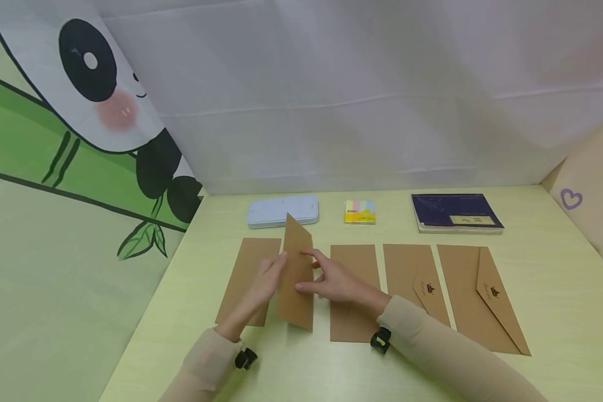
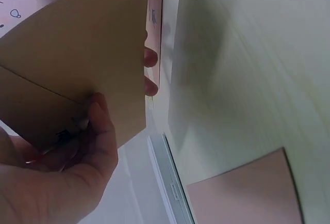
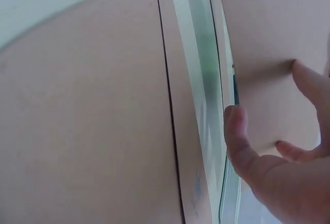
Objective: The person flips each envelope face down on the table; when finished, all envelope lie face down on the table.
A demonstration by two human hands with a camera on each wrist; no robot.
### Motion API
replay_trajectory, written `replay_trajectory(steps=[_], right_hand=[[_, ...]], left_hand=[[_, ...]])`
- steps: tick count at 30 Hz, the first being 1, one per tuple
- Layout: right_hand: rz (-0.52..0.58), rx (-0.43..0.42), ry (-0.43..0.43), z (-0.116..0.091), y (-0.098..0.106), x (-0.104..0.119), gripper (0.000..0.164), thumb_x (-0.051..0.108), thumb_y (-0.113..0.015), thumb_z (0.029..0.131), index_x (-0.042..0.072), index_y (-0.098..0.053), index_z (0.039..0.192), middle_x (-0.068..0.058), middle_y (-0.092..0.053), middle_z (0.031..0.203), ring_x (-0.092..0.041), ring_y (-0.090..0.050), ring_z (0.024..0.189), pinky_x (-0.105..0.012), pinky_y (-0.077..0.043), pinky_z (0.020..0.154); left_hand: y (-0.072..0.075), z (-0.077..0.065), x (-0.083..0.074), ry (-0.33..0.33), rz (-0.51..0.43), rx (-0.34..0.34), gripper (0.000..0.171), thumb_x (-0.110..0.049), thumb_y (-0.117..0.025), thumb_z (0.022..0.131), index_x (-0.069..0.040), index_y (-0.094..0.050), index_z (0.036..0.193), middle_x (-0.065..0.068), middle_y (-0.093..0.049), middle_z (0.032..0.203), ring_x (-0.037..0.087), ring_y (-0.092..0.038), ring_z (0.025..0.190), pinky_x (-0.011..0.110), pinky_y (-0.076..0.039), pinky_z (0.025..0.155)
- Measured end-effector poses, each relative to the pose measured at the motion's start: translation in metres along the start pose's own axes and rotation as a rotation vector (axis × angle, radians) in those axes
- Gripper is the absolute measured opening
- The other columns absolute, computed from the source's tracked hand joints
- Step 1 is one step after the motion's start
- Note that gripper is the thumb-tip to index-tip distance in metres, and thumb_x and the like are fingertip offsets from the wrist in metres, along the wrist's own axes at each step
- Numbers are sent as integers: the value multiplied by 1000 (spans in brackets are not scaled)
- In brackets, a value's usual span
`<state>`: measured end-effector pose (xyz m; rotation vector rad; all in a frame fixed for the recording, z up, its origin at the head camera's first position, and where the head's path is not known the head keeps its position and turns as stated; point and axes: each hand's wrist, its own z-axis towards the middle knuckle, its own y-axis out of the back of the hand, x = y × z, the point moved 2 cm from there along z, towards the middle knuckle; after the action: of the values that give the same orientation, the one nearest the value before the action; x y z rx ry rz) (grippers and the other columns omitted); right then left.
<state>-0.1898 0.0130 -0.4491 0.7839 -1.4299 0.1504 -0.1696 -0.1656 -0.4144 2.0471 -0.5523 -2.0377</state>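
Note:
A brown kraft envelope (image 1: pixel 295 279) stands raised and tilted on its edge above the table. My left hand (image 1: pixel 262 282) grips its left side. In the left wrist view, fingers of the left hand (image 2: pixel 85 167) curl against the flap side, where a dark crown print is partly covered. On the plain face, spread fingertips of my right hand (image 1: pixel 334 279) touch near the right edge. The right wrist view shows the right hand (image 3: pixel 289 172) with one finger at that edge and two tips on the face. Another envelope (image 1: pixel 248 268) lies flat beside the left hand.
To the right lie a plain-side-up envelope (image 1: pixel 352 324) and two flap-side-up envelopes, one nearer (image 1: pixel 399 268) and one farther right (image 1: pixel 464 301). Along the back sit a pale blue case (image 1: pixel 266 212), sticky notes (image 1: pixel 359 212) and a dark blue notebook (image 1: pixel 447 209). Behind hangs a white cloth (image 1: pixel 357 111).

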Motion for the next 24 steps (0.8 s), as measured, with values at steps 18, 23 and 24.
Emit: replay_trajectory(steps=[18, 23, 24], right_hand=[[-73, -64, -38, 1, 4, 0, 79, 22, -80, 79, 8, -37, 143, -18, -50, 118, -14, -60, 61, -31, -50, 53], [-102, -69, -46, 0, 5, 0, 79, 18, -81, 78, 5, -38, 142, -18, -50, 120, -12, -59, 61, -29, -49, 54], [-110, -70, -46, 0, 5, 0, 78, 17, -81, 77, 4, -38, 142, -18, -51, 120, -12, -59, 61, -29, -48, 54]], left_hand=[[16, 0, 10, -64, 65, -154, 19, -13, -58, 96, 1, -70, 101, 8, -65, 93, 24, -58, 91, 38, -45, 79], [18, 1, 16, -31, 68, -161, 19, -10, -60, 94, 3, -70, 104, 11, -64, 89, 24, -58, 84, 35, -47, 71], [18, 1, 18, -19, 68, -160, 19, -9, -60, 93, 3, -69, 105, 11, -64, 88, 24, -58, 82, 34, -48, 69]])
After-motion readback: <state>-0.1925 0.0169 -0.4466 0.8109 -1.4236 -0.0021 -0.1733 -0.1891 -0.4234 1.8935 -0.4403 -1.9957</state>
